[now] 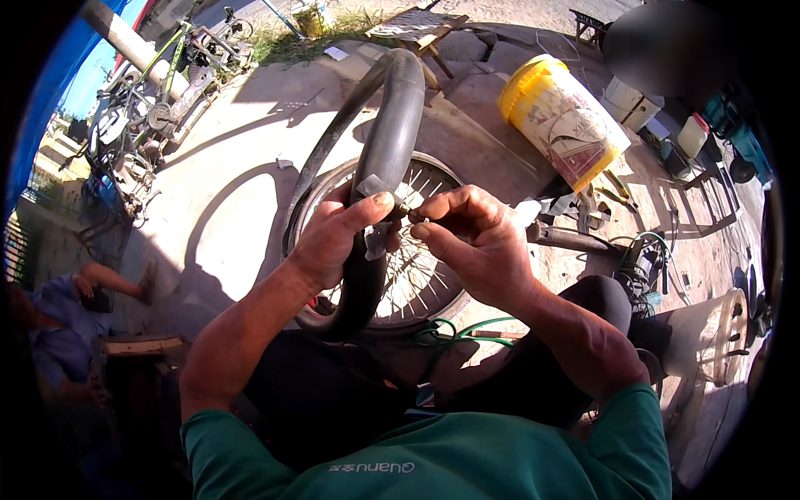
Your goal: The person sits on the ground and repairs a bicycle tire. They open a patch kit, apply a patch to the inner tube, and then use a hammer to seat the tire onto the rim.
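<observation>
A black inner tube [396, 117] loops up over a spoked bicycle wheel [429, 271] on the ground in front of me. My left hand [333, 237] is closed round the tube where pale grey pieces [373, 185] of material sit on it, partly under my thumb. Just right of that, my right hand [475, 242] pinches the small metal valve [412, 215] of the tube between thumb and forefinger. My fingers hide part of the valve and of the tube behind it.
Bicycles [162, 112] stand at upper left; a person [58, 317] sits at left. A yellow-lidded bucket [571, 125] lies on its side at upper right, near a wooden stool [412, 29]. Metal tools [583, 212], a green hose [462, 333] and another bucket [696, 342] are at right.
</observation>
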The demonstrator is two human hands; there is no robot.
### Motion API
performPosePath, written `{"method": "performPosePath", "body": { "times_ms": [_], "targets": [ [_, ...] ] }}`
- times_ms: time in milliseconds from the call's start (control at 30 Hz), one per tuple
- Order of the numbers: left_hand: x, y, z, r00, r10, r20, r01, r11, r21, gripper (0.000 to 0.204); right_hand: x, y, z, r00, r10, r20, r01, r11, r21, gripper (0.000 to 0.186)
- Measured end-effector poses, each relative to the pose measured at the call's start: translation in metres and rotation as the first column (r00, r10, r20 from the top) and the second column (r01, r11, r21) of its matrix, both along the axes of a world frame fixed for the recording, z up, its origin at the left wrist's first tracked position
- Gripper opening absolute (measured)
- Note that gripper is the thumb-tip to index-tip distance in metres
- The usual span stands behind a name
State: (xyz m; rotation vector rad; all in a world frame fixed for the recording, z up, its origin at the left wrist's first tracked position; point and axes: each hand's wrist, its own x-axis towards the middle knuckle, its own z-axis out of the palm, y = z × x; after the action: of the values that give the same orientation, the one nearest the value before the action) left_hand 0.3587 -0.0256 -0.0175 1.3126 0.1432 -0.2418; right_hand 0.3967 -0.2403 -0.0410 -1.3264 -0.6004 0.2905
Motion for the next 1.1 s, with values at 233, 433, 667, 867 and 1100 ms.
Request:
{"method": "performPosePath", "body": {
  "times_ms": [233,433,667,867,1100],
  "targets": [
    [0.000,-0.001,0.003,1.000,0.004,-0.012,-0.003,1.000,0.029,0.037,0.004,0.001,-0.007,0.999,0.028,0.029,-0.029,1.000,0.005,0.014],
    [0.000,-0.002,0.003,1.000,-0.009,-0.009,0.009,0.998,0.062,0.041,0.003,-0.001,-0.003,0.996,0.023,0.084,-0.016,0.997,-0.077,0.014],
    [0.002,0.001,-0.001,1.000,-0.017,0.013,0.017,0.999,0.043,0.043,0.005,0.000,-0.004,0.988,0.007,0.152,0.014,0.991,-0.135,0.016],
    [0.003,-0.001,-0.004,1.000,0.006,0.024,-0.008,0.998,0.065,0.043,0.008,-0.001,-0.005,0.988,0.006,0.156,0.022,0.984,-0.175,0.016],
    [0.004,0.003,-0.005,0.999,-0.036,0.021,0.035,0.997,0.073,0.042,0.010,0.002,-0.009,0.989,0.018,0.148,-0.002,0.994,-0.108,0.016]
  ]
}}
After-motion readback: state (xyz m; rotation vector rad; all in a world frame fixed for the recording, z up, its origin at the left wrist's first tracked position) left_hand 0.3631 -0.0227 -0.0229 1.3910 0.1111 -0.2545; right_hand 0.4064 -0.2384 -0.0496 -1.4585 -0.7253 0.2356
